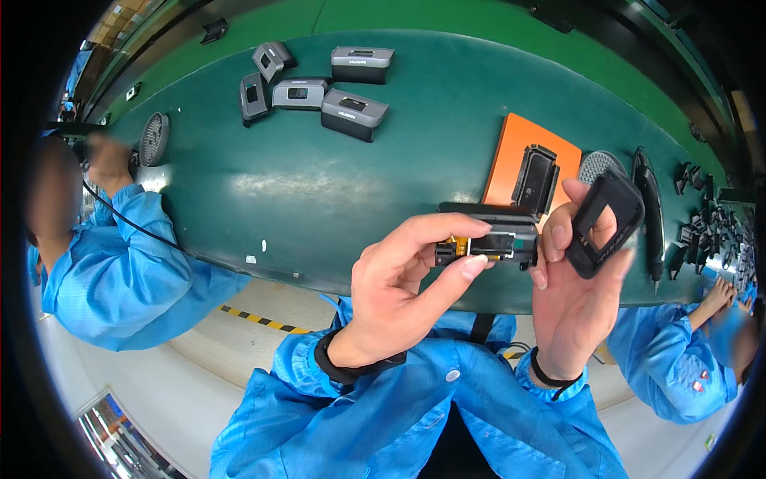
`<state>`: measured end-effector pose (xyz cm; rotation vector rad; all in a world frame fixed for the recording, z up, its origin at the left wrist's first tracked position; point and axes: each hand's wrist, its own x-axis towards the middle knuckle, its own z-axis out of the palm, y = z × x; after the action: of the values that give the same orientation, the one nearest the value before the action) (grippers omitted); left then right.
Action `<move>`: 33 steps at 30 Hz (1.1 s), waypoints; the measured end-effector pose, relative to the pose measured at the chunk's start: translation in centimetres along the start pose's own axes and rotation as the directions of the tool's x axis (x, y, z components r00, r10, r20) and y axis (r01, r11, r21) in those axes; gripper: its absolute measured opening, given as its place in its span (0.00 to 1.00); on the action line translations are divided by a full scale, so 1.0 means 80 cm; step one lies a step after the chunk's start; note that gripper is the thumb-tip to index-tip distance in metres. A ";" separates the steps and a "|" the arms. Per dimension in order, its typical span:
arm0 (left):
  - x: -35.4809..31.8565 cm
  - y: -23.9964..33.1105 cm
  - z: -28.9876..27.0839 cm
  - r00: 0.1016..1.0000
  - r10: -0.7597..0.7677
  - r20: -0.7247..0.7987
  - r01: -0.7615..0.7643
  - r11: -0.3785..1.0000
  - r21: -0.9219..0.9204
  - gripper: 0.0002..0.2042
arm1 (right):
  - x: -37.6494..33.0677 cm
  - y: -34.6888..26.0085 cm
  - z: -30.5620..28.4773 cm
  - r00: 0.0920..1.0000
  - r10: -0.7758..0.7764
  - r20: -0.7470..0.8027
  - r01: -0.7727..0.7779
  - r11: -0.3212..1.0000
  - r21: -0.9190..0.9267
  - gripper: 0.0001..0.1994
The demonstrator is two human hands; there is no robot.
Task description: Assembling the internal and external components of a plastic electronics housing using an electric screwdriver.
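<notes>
A glossy dark-green table (223,180) spreads across the view, and here's the left hand (399,287), thumb and fingers pinching a black rectangular plastic assembly (517,245) with yellow inside, long axis running sideways. Just to its right, the right hand (570,307) grips a black, windowed plastic frame (626,201), tilted diagonally, fingertips close by the assembly's right end.

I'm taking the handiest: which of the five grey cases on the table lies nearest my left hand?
The case at the group's lower right in the picture; the other four lie farther from your left hand.
</notes>
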<state>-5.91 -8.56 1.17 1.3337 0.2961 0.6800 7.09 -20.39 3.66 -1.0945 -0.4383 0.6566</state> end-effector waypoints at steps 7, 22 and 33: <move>0.006 -0.010 0.015 0.978 0.030 -0.209 -0.060 0.988 -0.140 0.23 | -0.011 -0.002 0.010 0.997 0.070 -0.034 -0.066 0.991 0.118 0.18; 0.002 -0.016 0.016 0.955 0.182 -0.233 -0.163 0.982 0.097 0.23 | -0.007 0.026 0.004 0.966 -0.202 0.163 0.222 0.968 -0.117 0.13; -0.001 -0.017 0.018 0.950 0.201 -0.238 -0.177 0.977 0.120 0.23 | -0.013 0.035 0.002 0.953 -0.208 0.219 0.248 0.953 -0.176 0.15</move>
<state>-4.76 -9.81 0.19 1.3821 0.4109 1.0096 5.49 -20.13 1.18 -1.1515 -0.8069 0.5240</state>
